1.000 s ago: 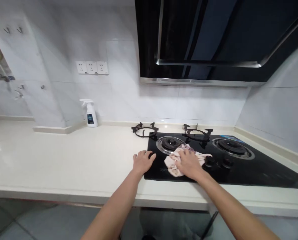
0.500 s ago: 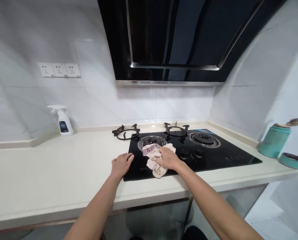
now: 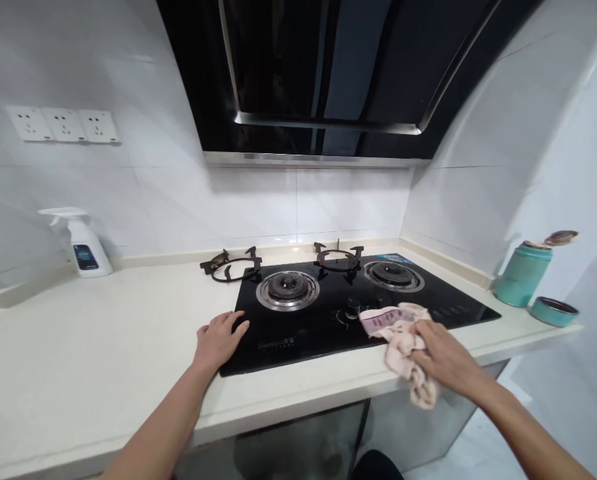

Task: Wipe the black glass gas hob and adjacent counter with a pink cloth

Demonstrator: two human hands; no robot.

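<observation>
Head view, clock centred on left burner [image 3: 288, 287]. Pink cloth [image 3: 403, 343] at 4 o'clock, across front edge of black cooktop [image 3: 318, 333], lower end blurred, hanging past front of counter [image 3: 128, 340]. Right hand [image 3: 445, 357] closed round cloth, fingers curled. Left hand [image 3: 221, 341] at 8 o'clock, half open, fingers slightly apart, holding nothing, resting at cooktop's left edge. Spray bottle [image 3: 89, 250] at 9, teal canister [image 3: 522, 277] at 3.

A crumpled, pale pink fabric cloth [image 3: 401, 343] with a purplish patterned band is bunched over the near edge of a flat, glossy black glass two-burner cooktop [image 3: 318, 327], right of its middle, the cloth's lower end drooping past that edge.
</observation>
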